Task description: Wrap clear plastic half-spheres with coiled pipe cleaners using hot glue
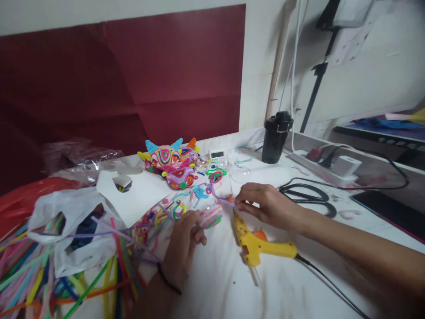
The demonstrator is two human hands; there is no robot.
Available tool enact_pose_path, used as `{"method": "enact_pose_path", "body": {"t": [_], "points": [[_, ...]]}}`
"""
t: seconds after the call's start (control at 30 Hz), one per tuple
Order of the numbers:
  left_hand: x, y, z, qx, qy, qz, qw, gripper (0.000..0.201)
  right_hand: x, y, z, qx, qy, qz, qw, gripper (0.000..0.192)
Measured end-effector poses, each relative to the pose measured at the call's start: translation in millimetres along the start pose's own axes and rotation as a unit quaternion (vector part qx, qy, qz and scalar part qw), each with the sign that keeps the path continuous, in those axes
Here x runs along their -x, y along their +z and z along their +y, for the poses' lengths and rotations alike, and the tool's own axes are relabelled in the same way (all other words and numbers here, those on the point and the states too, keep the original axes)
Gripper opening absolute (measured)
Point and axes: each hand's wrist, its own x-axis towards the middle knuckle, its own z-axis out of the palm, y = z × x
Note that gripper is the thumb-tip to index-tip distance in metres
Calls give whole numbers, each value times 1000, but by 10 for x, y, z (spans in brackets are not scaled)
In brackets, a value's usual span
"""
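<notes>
The left hand is closed around a small pink-striped coil of pipe cleaner, holding it just above the white table. The right hand has its fingertips pinched together on the loose purple strand that runs off the coil, right at the coil's edge. By the look of it, the coil is partly wound and this strand is not yet laid in, so I'd judge the piece about midway.

Behind the hands sit 2 finished figures, bright and horned, touching each other, so some pieces seem done already. Around them lie small loops and scraps, too jumbled to count.

1 yellow glue gun lies just beside the right wrist, nozzle toward the coil, untouched. 1 pair of black scissors lies beyond the right hand. 1 black cup stands near the wall, 1 small clock by the figures, and 1 power strip to the right. At left, 1 white bag lies over a heap of straight pipe cleaners, far too many to count.
</notes>
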Motion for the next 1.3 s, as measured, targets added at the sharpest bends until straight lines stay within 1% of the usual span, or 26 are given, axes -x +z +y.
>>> {"method": "enact_pose_path", "body": {"t": [0.1,0.17,0.23,0.3,0.33,0.4,0.47,0.57,0.63,0.73,0.83,0.93,1.0,1.07,1.17,1.3], "points": [[-5,17,22,-10,8,-4,1000,35,141,-17,95,53,72,-46,995,27],[-7,27,32,-16,14,0,1000,33,260,-53,88,71,95,-66,991,29],[-8,31,28,-24,24,0,999,30,388,-83,16,58,100,-99,988,24],[-7,27,11,-33,33,-8,999,26,511,-69,-86,25,97,-143,985,17],[-6,24,-1,-39,37,-15,998,23,565,-39,-133,14,94,-164,982,19],[-6,15,-26,-52,47,-27,997,18,651,58,-199,35,77,-179,980,25],[-8,7,-45,-65,60,-31,996,14,701,168,-224,63,65,-168,982,24],[-12,-7,-58,-84,73,-29,993,12,720,246,-232,59,48,-152,985,20],[-19,-16,-61,-91,77,-30,992,12,715,214,-249,50,34,-145,988,15],[-36,-24,-62,-95,82,-28,992,11,719,82,-300,27,33,-135,990,11],[-49,-14,-59,-115,83,-24,990,10,749,-54,-359,-10,26,-98,995,23],[-32,8,-49,-150,81,-32,985,12,776,-127,-424,-36,-10,-59,998,38],[-7,22,-41,-171,80,-41,981,15,783,-136,-468,-51,-32,-52,997,39],[15,31,-34,-185,77,-44,979,18,784,-120,-501,-62,-43,-52,996,36],[21,29,-28,-192,75,-33,978,19,776,-78,-515,-69,-64,-56,994,32],[-6,14,-28,-196,76,-18,978,17,727,-23,-502,-74,-100,-20,992,25]]}}
